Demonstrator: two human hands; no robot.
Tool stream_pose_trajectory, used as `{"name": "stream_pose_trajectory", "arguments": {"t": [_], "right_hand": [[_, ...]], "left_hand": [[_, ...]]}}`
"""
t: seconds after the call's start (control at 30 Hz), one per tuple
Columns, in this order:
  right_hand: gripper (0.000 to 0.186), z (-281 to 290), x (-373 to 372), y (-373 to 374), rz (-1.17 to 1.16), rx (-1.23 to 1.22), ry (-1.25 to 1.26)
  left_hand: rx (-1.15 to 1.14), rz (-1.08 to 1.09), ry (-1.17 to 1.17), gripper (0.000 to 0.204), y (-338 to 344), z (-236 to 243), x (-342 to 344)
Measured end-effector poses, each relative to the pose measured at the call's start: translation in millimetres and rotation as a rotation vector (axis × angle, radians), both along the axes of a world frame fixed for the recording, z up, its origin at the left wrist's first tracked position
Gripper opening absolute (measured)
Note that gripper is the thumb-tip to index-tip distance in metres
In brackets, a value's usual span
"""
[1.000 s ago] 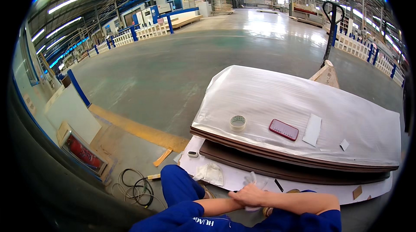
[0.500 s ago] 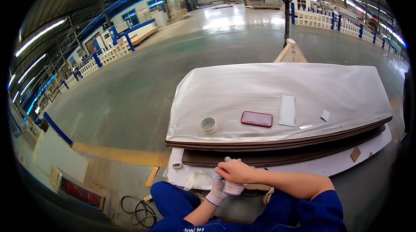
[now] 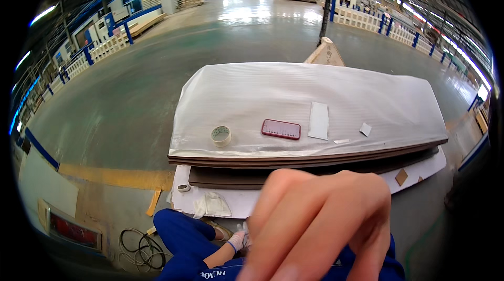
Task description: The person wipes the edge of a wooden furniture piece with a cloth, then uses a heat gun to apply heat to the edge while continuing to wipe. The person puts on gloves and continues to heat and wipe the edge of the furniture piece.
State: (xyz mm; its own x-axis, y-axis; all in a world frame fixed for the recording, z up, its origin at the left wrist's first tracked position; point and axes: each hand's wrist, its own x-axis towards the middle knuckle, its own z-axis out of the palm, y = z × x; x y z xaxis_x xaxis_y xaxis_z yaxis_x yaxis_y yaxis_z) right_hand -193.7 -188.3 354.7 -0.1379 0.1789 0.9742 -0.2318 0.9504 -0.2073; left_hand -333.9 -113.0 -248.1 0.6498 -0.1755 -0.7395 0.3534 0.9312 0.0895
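My bare right hand [image 3: 320,210], five o'clock: fingers curled side by side; any pinch, I cannot tell. Left hand [image 3: 242,236] in white striped knit glove [image 3: 237,241], six o'clock; fingers mostly hidden. Blocked sight might cause fumbling.

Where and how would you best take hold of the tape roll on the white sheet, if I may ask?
I'd come from above, on the near side, and pinch the tape roll by its near wall, from inside and outside at once: it seems to lie flat, its hole facing up, with the phone apart to its right.
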Motion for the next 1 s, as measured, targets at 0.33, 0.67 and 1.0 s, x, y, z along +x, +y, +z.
{"name": "stream_pose_trajectory", "arguments": {"t": [0.33,0.67,1.0], "right_hand": [[0.061,-8,-22,6,0.410,-0.031,0.102],[0.022,-1,-8,-30,0.535,-0.563,0.293],[0.018,45,19,-51,0.280,-0.811,0.274]], "left_hand": [[0.076,0.051,0.118,0.026,16,-23,-15],[0.113,0.047,0.166,0.027,31,-23,-14],[0.194,-0.022,0.183,0.028,50,-27,-3]]}}
